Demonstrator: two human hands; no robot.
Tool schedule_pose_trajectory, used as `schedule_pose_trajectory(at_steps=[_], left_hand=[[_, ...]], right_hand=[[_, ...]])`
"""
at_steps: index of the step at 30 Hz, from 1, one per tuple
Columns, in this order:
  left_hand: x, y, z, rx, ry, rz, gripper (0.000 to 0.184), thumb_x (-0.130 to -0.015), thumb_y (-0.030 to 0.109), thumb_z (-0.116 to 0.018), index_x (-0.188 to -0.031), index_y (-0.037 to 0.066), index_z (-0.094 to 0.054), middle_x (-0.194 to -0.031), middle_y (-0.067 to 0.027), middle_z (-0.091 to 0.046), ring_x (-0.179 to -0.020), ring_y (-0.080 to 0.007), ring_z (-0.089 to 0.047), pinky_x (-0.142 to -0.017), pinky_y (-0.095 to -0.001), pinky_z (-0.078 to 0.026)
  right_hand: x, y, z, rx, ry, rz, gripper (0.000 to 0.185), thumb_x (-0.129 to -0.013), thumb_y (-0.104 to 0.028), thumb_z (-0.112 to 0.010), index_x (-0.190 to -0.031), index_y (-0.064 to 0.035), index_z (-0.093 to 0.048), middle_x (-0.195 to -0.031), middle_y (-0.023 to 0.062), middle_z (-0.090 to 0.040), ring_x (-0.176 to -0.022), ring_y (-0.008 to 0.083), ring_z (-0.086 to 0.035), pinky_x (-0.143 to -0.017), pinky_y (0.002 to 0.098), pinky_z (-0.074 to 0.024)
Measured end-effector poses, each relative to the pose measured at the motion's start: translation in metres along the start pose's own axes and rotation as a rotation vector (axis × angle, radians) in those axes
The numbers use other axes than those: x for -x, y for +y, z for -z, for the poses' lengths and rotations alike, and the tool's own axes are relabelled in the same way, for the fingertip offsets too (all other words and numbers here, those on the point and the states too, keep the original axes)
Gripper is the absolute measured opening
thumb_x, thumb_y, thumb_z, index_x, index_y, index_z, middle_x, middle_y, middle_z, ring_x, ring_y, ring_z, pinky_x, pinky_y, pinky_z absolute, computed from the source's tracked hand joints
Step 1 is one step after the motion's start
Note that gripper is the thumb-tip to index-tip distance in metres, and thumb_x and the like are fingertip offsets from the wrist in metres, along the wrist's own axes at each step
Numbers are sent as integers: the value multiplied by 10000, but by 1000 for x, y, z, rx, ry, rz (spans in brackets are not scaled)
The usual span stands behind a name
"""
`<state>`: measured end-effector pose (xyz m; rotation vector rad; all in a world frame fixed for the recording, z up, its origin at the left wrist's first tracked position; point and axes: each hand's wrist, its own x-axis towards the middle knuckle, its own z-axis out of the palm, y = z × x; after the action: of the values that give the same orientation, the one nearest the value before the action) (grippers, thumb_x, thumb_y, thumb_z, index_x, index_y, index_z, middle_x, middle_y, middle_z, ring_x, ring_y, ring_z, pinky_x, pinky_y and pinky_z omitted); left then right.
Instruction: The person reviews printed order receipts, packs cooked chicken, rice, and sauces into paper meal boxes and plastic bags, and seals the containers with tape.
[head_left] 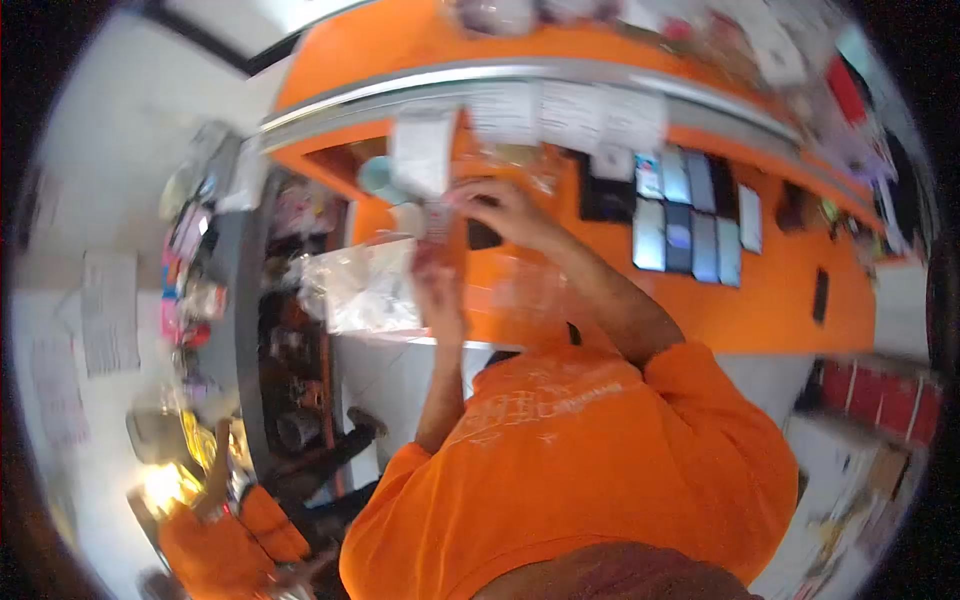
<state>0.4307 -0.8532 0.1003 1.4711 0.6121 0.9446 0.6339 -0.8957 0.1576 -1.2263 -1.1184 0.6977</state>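
My left hand [437, 292] is blurred and closed around the lower end of a narrow reddish packet [434, 238] above the orange counter [780, 300]. At the packet's upper end, the fingers of my right hand [495, 207] are bent and pressed together at its edge; what they pinch is too small to make out. A white printed paper [422, 150] hangs just beyond the packet. Beside my left hand lies a clear plastic bag with white contents [370, 290]. A teal round object [377, 176] sits near the paper.
Several phones [705, 247] lie in rows on the counter's right part, with a dark narrow object [820, 295] farther right. More papers [570, 115] hang along the raised ledge. Dark shelves [290, 330] stand at left. Another person in orange [215, 550] is at lower left.
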Motion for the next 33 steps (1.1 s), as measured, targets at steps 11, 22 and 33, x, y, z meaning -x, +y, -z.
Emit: schedule_pose_trajectory(at_steps=[11,22,33], left_hand=[[47,38,-64,-108,-72,239,289,-875,98,-713,-1113,-34,-618,-1036,-94,-676,-927,-146,-628,-818,-276,-502],[55,32,-87,-115,-151,161,438,-844,35,-714,-1219,8,-488,-1104,-96,-606,-1000,-172,-592,-879,-304,-484],[69,78,28,165,107,24,589,-859,7,-700,-1364,7,-396,-1195,-92,-606,-1083,-177,-597,-898,-328,-517]], right_hand=[[256,74,111,701,672,-459,388,-848,-221,-686,-1205,-86,-616,-1252,151,-587,-1162,292,-567,-972,444,-460],[325,95,206,1394,697,-729,465,-874,-356,-561,-1334,-301,-519,-1520,121,-293,-1443,453,-134,-1108,658,-174],[160,-36,-33,247,224,197,118,-876,-52,-607,-976,10,-623,-935,104,-620,-902,218,-583,-774,339,-486]])
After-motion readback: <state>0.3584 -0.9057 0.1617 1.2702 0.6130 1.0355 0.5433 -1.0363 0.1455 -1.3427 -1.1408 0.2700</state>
